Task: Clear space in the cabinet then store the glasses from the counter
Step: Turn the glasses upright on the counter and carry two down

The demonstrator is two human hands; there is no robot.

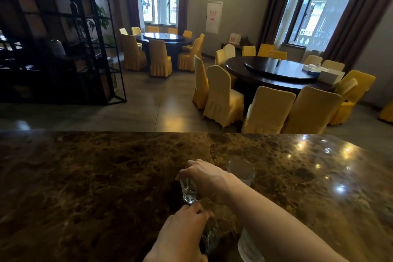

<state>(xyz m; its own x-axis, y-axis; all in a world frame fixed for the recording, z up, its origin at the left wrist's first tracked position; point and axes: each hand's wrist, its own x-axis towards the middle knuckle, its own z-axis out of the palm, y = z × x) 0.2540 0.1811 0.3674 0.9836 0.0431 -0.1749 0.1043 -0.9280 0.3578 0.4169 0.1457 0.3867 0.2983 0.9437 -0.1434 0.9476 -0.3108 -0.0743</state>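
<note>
On the brown marble counter (106,176) my right hand (204,174) grips the rim of a small clear glass (188,192) from above. My left hand (180,232) is closed over another clear glass (209,238) nearer to me. A taller clear tumbler (241,171) stands just behind my right wrist. Under my right forearm a further clear glass (247,249) shows at the bottom edge. No cabinet is in view.
Beyond the counter's far edge is a dining room: a black metal shelf unit (63,49) at left, and two round dark tables (276,70) ringed by yellow-covered chairs (221,100). Tiled floor lies between them.
</note>
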